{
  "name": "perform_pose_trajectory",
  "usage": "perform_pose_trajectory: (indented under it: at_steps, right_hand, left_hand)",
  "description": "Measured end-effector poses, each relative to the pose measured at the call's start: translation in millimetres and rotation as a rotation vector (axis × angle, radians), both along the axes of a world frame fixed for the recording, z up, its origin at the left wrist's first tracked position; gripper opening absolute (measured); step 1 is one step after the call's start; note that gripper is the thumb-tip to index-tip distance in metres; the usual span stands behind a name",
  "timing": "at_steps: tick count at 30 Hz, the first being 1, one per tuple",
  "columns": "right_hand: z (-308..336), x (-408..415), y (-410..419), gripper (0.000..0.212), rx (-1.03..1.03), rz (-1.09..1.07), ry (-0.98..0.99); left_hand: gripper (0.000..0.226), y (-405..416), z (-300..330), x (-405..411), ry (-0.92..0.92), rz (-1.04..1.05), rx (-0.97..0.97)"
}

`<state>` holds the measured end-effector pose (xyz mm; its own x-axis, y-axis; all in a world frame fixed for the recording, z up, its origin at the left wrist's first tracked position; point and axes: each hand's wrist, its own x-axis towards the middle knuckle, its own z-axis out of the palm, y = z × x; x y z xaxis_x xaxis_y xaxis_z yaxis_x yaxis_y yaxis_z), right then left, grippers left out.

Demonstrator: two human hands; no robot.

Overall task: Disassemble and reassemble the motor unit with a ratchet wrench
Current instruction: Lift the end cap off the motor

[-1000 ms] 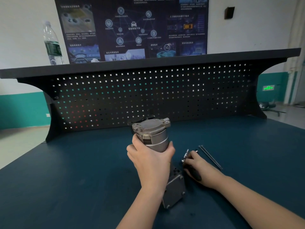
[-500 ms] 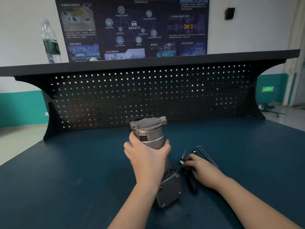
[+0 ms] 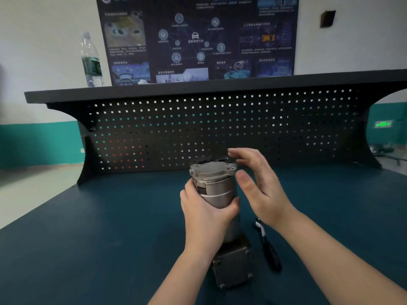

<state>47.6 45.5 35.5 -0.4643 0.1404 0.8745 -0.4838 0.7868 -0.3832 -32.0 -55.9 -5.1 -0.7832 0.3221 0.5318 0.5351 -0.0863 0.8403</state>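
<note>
on the blue bench: one hand clamps the motor, the other hangs loose beside its cap

at the near middle of the dark blue-green workbench top [image 3: 92, 249] stands the grey metal cylindrical motor unit [image 3: 217, 190], upright on its square bolted base plate, which rests on the bench just behind the left forearm. the left hand [image 3: 206, 213] grips the cylinder from the left, fingers and thumb curled round the body below the flanged end cap. the right hand [image 3: 256, 183] is raised just to the right of the cap, fingers straight and slightly spread, thumb apart from them, holding nothing; whether its fingertips touch the cap's far edge cannot be told. the black-handled ratchet wrench with a silver head [image 3: 267, 247] lies flat on the bench to the right of the motor's base, under the right wrist, its head pointing far and its handle near; neither hand touches it.

along the far edge rises a black perforated metal back panel [image 3: 220, 128] topped by a black shelf [image 3: 198, 86]. a clear plastic water bottle with a green label [image 3: 91, 60] stands on the left of that shelf. on the wall behind hangs a dark poster with blue diagrams [image 3: 198, 36].
</note>
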Motion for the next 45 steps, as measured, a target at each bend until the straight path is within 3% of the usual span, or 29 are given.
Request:
perform_pose_trajectory:
  at_steps: [4, 12, 19, 23, 28, 40, 45]
  right_hand:
    - [-5.0, -21.5, 14.8, 0.044, 0.076, 0.104, -0.097]
    - [-14.2, -39.1, 36.1, 0.036, 0.032, 0.16, -0.023]
    - [-18.7, -44.0, 29.8, 0.042, 0.001, 0.126, 0.012]
    - [-20.8, -42.7, 20.9, 0.054, -0.123, 0.172, 0.014]
    - [-22.3, -43.0, 12.9, 0.067, -0.247, 0.211, 0.02]
    - [-19.8, -34.2, 15.4, 0.061, -0.131, 0.161, 0.103]
    - [3.8, -13.0, 17.9, 0.055, -0.102, 0.191, -0.118]
  left_hand:
    - [0.079, -1.5, -0.7, -0.6, 0.012, -0.026, 0.026]
    - [0.076, -5.0, -2.4, -0.9, -0.023, -0.097, 0.065]
    - [0.043, -1.3, 22.3, 5.7, -0.006, -0.135, 0.284]
    - [0.062, 4.5, 14.1, 7.3, -0.042, -0.046, 0.279]
    - [0.063, 7.2, 12.3, 7.7, -0.034, -0.011, 0.309]
    - [0.069, 9.0, 6.4, 17.5, -0.023, 0.008, 0.319]
    - [0.093, 4.8, 0.5, 16.0, 0.017, -0.014, 0.172]
